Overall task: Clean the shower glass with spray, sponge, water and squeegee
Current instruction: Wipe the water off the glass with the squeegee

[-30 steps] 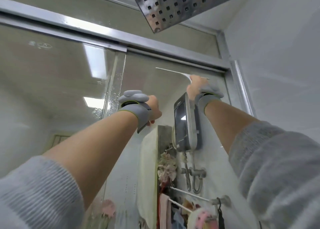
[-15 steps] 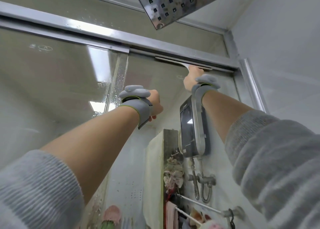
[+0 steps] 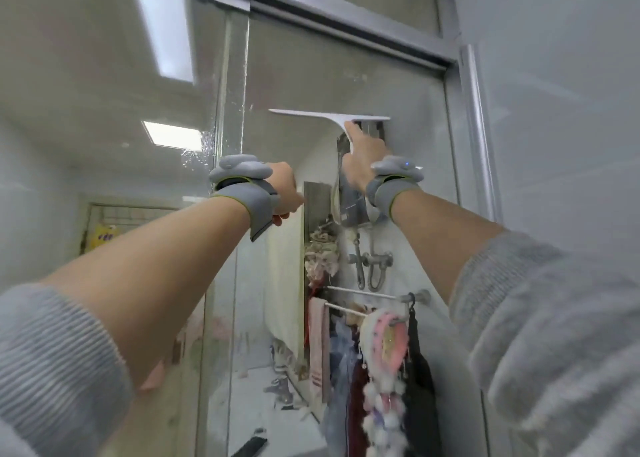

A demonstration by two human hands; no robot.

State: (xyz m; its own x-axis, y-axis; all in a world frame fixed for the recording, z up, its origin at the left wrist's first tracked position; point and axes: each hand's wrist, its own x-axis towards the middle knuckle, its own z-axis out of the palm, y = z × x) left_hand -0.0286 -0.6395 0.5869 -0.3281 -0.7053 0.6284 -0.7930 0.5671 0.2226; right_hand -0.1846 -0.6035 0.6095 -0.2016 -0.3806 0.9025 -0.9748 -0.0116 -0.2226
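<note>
Glass: the shower glass (image 3: 311, 75) is clear, with droplets clinging along the overlapping pane edge (image 3: 239, 75) on the left; the part just above the blade looks clear.
Left hand: the left hand (image 3: 284, 193) is curled into a loose fist close to the glass; whether it grips anything I cannot tell, since the wrist band hides the fingers.
Squeegee: the white squeegee (image 3: 329, 115) sits high on the right-hand pane, well below the top rail (image 3: 346, 13), its blade against the glass.
Axis: the blade's long line runs level, left to right; the handle points straight down into the palm.
Right hand: the right hand (image 3: 363, 158) is wrapped shut around the squeegee handle, forefinger laid up the stem.
Frame: the metal upright (image 3: 471, 127) stands just right of the blade end.
Risk: if the pressure goes uneven, I'd expect one end to lift and leave a streak.
Risk: drifting right could knock the blade end on the upright; drifting left drags in the edge droplets.
</note>
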